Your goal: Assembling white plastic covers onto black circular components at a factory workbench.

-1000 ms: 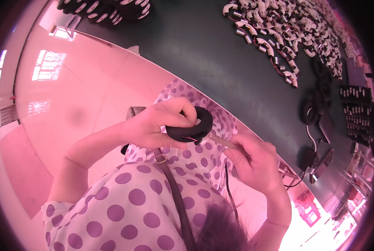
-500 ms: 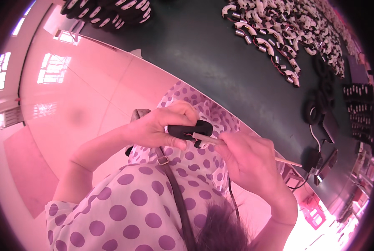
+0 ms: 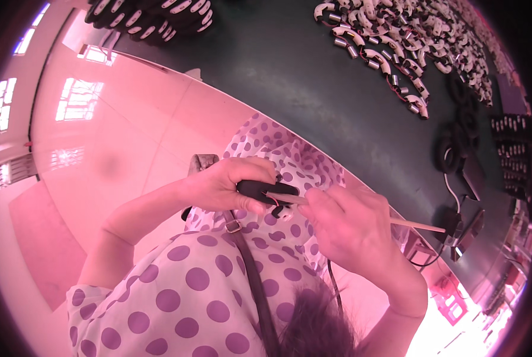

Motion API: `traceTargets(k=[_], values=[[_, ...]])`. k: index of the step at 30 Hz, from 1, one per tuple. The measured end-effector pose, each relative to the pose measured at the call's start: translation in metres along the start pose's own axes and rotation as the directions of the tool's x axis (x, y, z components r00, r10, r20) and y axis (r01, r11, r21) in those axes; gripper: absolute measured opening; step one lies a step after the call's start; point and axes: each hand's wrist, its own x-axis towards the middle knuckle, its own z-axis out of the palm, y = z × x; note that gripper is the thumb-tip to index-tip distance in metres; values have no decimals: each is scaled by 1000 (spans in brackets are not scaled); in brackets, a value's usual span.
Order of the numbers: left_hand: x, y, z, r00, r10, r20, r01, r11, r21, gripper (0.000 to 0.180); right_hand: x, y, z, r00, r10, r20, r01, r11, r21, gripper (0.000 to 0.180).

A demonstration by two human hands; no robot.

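Note:
My left hand (image 3: pixel 224 183) is closed around a black, soft-looking ring-shaped piece (image 3: pixel 255 190), held in front of my body. A thin wooden stick (image 3: pixel 417 225) runs through my closed right hand (image 3: pixel 352 229), its back end sticking out to the right. The stick's flat tip meets the black piece and seems to enter a slit in it. Beside the tip, a short red wire leads to a small white and black part (image 3: pixel 285 212) hanging under the piece. My fingers cover much of the ring, and its inside is hidden.
A dark green table (image 3: pixel 266 83) runs diagonally ahead. Many white curved parts (image 3: pixel 377 58) with silver cylinders and red wires lie heaped on it. Black pieces with white ovals (image 3: pixel 153 21) are stacked far left; black rings (image 3: pixel 449 157) and a cable (image 3: pixel 450 193) lie at right.
The stick's tip has moved left, further into the black piece, and its back end reaches further right. The black piece has tilted slightly, and the small white part hangs a little lower.

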Motion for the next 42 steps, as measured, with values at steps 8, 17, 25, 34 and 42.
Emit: traceTargets(k=[8,17,25,34,42], values=[[-4,0,-1,983,-182,-34,176,973,-149,42,0,-4,2,998,37,48,-39,999,38,8],[-9,-10,6,996,-27,-82,26,999,-18,43,-5,-4,9,988,72,135,-81,994,67,9],[-10,-27,21,995,-84,49,72,975,212,42,-25,2,19,933,148,328,-237,938,253,10],[-4,-29,35,934,-304,188,251,932,261,35,-52,3,37,896,212,391,-326,911,251,17],[-8,-25,41,919,-354,172,309,920,243,36,-52,-11,33,865,261,428,-388,889,242,20]])
